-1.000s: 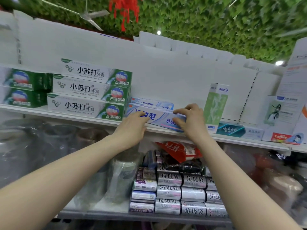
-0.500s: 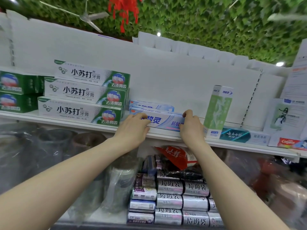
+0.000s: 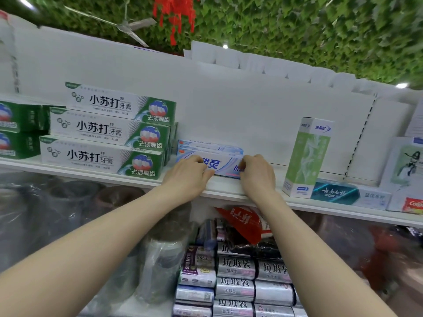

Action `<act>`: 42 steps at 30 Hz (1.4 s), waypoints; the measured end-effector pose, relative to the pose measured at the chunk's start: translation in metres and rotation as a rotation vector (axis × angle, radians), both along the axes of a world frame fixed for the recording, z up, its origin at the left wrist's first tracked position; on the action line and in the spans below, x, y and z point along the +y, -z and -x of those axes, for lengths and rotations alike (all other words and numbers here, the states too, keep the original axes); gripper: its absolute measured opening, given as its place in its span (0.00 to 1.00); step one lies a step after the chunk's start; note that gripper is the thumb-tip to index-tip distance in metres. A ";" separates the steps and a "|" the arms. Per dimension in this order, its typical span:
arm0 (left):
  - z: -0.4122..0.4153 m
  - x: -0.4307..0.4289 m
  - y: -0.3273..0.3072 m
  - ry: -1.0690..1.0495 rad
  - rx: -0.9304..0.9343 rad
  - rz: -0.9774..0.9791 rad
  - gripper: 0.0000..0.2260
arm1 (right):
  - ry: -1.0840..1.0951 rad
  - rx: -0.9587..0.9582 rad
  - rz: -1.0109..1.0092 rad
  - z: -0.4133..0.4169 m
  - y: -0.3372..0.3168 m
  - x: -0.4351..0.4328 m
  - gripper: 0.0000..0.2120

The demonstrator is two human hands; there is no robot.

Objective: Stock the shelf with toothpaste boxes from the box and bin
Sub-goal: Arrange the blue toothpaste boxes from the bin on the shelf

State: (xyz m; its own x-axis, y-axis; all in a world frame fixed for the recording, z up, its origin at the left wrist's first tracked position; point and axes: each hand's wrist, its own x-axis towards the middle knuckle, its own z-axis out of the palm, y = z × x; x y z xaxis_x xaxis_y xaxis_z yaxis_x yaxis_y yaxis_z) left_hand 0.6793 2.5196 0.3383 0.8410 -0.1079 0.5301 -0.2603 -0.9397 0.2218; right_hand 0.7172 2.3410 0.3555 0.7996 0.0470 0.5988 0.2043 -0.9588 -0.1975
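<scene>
You're seating the pale blue box [image 3: 225,167] on the shelf [image 3: 91,174], left hand [image 3: 187,177] and right hand [image 3: 257,177] curled round it; next, I'd square it and release.

A shop: white shelf [image 3: 224,190] stocked with toothpaste boxes [image 3: 103,156] above stacked bin-bag rolls [image 3: 235,268].

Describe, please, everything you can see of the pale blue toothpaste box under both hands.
The pale blue toothpaste box is a long cardboard carton, white fading to blue, with bold blue characters on its front. It lies lengthwise on the white shelf near its front edge, right of the green-and-white stack. The left hand covers its left end; the right hand pinches its right end. A similar box lies just behind.
</scene>
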 end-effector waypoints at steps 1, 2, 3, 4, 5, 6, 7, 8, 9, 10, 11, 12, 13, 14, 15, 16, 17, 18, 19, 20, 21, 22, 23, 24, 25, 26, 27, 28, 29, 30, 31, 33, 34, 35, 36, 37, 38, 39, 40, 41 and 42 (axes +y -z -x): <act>-0.003 -0.001 -0.001 -0.010 0.026 0.002 0.21 | -0.025 0.017 -0.007 -0.004 0.002 0.000 0.12; -0.005 -0.002 -0.001 -0.023 0.061 -0.003 0.22 | -0.044 0.036 -0.016 -0.008 0.004 0.000 0.13; -0.009 -0.003 -0.002 -0.038 0.099 -0.015 0.22 | -0.059 0.057 -0.022 -0.014 0.006 0.000 0.14; -0.012 -0.003 -0.003 -0.055 0.134 -0.028 0.23 | -0.073 0.079 -0.021 -0.018 0.007 0.000 0.15; -0.014 -0.003 -0.004 -0.069 0.159 -0.037 0.23 | -0.089 0.100 -0.018 -0.022 0.006 0.000 0.16; -0.019 -0.003 -0.006 -0.081 0.177 -0.038 0.23 | -0.105 0.122 -0.016 -0.026 0.005 0.000 0.17; -0.024 -0.003 -0.007 -0.092 0.195 -0.038 0.23 | -0.116 0.144 -0.008 -0.029 0.003 0.001 0.18; -0.028 -0.002 -0.009 -0.104 0.216 -0.045 0.22 | -0.124 0.163 0.006 -0.032 0.002 0.002 0.18; -0.032 -0.002 -0.011 -0.117 0.235 -0.057 0.22 | -0.131 0.180 0.023 -0.035 0.000 0.003 0.19; -0.036 -0.001 -0.012 -0.129 0.249 -0.065 0.22 | -0.142 0.190 0.038 -0.038 -0.002 0.004 0.19; -0.039 -0.001 -0.013 -0.140 0.259 -0.066 0.23 | -0.154 0.199 0.047 -0.040 -0.003 0.005 0.21; -0.041 -0.001 -0.014 -0.149 0.264 -0.062 0.23 | -0.168 0.210 0.046 -0.042 -0.005 0.006 0.22; -0.042 -0.001 -0.015 -0.160 0.264 -0.062 0.23 | -0.182 0.225 0.041 -0.042 -0.007 0.007 0.24; -0.042 -0.002 -0.017 -0.172 0.263 -0.066 0.23 | -0.196 0.233 0.040 -0.044 -0.008 0.008 0.24; -0.043 -0.004 -0.019 -0.182 0.256 -0.071 0.23 | -0.204 0.233 0.045 -0.045 -0.009 0.010 0.24; -0.043 -0.005 -0.021 -0.193 0.252 -0.076 0.23 | -0.210 0.226 0.057 -0.046 -0.010 0.011 0.23; -0.043 -0.007 -0.023 -0.201 0.251 -0.082 0.23 | -0.213 0.222 0.071 -0.048 -0.011 0.012 0.23; -0.042 -0.009 -0.024 -0.203 0.254 -0.095 0.22 | -0.219 0.216 0.082 -0.049 -0.011 0.013 0.22; -0.042 -0.011 -0.024 -0.203 0.255 -0.114 0.21 | -0.225 0.215 0.085 -0.049 -0.011 0.014 0.22; -0.043 -0.011 -0.022 -0.208 0.242 -0.122 0.19 | -0.230 0.210 0.083 -0.049 -0.011 0.014 0.21; -0.044 -0.012 -0.021 -0.212 0.223 -0.107 0.16 | -0.222 0.202 0.068 -0.048 -0.011 0.013 0.20; -0.044 -0.012 -0.020 -0.215 0.199 -0.073 0.15 | -0.198 0.173 0.040 -0.047 -0.011 0.012 0.18; -0.044 -0.012 -0.019 -0.216 0.170 -0.034 0.15 | -0.159 0.125 -0.001 -0.045 -0.013 0.009 0.17; -0.044 -0.011 -0.020 -0.217 0.138 0.000 0.16 | -0.115 0.070 -0.044 -0.044 -0.015 0.006 0.16; -0.045 -0.010 -0.022 -0.221 0.103 0.025 0.18 | -0.077 0.033 -0.080 -0.043 -0.017 0.003 0.17; -0.045 -0.009 -0.024 -0.222 0.066 0.042 0.21 | -0.049 0.029 -0.101 -0.044 -0.020 0.000 0.20; -0.045 -0.008 -0.027 -0.220 0.034 0.048 0.22 | -0.027 0.065 -0.110 -0.045 -0.024 -0.001 0.23; -0.047 -0.008 -0.030 -0.218 0.027 0.040 0.22 | -0.014 0.127 -0.108 -0.047 -0.028 -0.002 0.26; -0.049 -0.007 -0.032 -0.219 0.047 0.016 0.22 | -0.010 0.200 -0.099 -0.050 -0.031 -0.003 0.27; -0.053 -0.007 -0.033 -0.223 0.089 -0.019 0.21 | -0.012 0.276 -0.096 -0.053 -0.035 -0.002 0.27; -0.058 -0.007 -0.032 -0.227 0.141 -0.056 0.22 | -0.020 0.343 -0.101 -0.057 -0.037 -0.002 0.26; -0.067 -0.008 -0.028 -0.225 0.225 -0.107 0.24 | -0.059 0.431 -0.135 -0.062 -0.042 -0.001 0.21; -0.070 -0.009 -0.026 -0.222 0.237 -0.120 0.25 | -0.090 0.450 -0.165 -0.063 -0.043 0.000 0.17; -0.072 -0.010 -0.023 -0.216 0.237 -0.122 0.26 | -0.114 0.458 -0.188 -0.065 -0.043 0.000 0.10; -0.073 -0.010 -0.021 -0.208 0.225 -0.116 0.27 | -0.126 0.457 -0.193 -0.065 -0.043 0.000 0.05; -0.074 -0.009 -0.019 -0.198 0.209 -0.109 0.27 | -0.127 0.447 -0.187 -0.067 -0.042 0.000 0.07; -0.075 -0.009 -0.017 -0.189 0.195 -0.107 0.27 | -0.119 0.433 -0.171 -0.069 -0.040 0.000 0.11; -0.075 -0.008 -0.015 -0.182 0.181 -0.109 0.27 | -0.108 0.415 -0.153 -0.072 -0.038 -0.001 0.13; -0.076 -0.007 -0.013 -0.178 0.166 -0.112 0.27 | -0.097 0.396 -0.144 -0.072 -0.036 -0.001 0.14; -0.077 -0.006 -0.011 -0.177 0.150 -0.114 0.27 | -0.091 0.378 -0.140 -0.073 -0.035 -0.001 0.15; -0.078 -0.006 -0.010 -0.178 0.137 -0.115 0.27 | -0.089 0.358 -0.131 -0.074 -0.033 -0.001 0.16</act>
